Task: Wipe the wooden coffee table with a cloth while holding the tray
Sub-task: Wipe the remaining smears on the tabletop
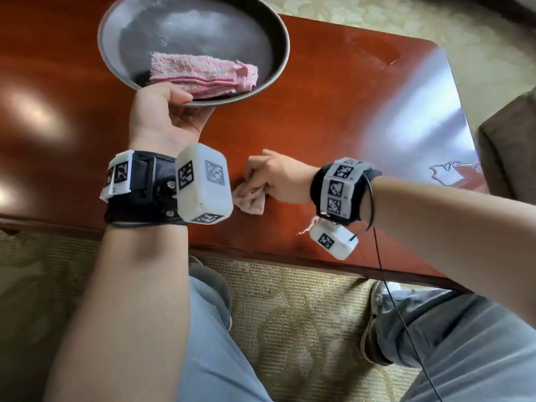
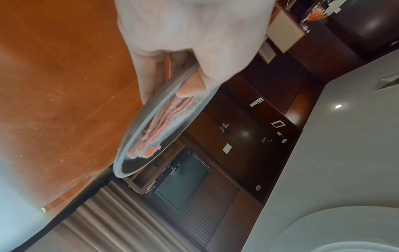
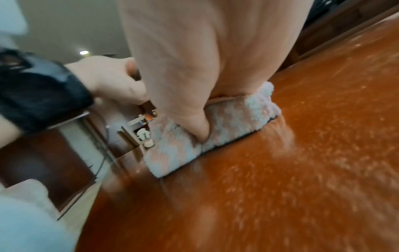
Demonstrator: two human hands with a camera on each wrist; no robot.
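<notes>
Reddish polished wood under my right hand (image 1: 277, 177), which clutches the pink terry cloth (image 1: 251, 200) near the coffee table (image 1: 333, 117) front edge; left hand (image 1: 165, 117) pinches the grey round tray (image 1: 280, 27) aloft (folded towel (image 1: 203, 75) aboard). I'd press flat, overlapping strokes, tray level

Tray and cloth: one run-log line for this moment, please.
left hand grips tray rim, raised over table | folded towel on tray | right hand presses cloth on table | wiping underway
</notes>
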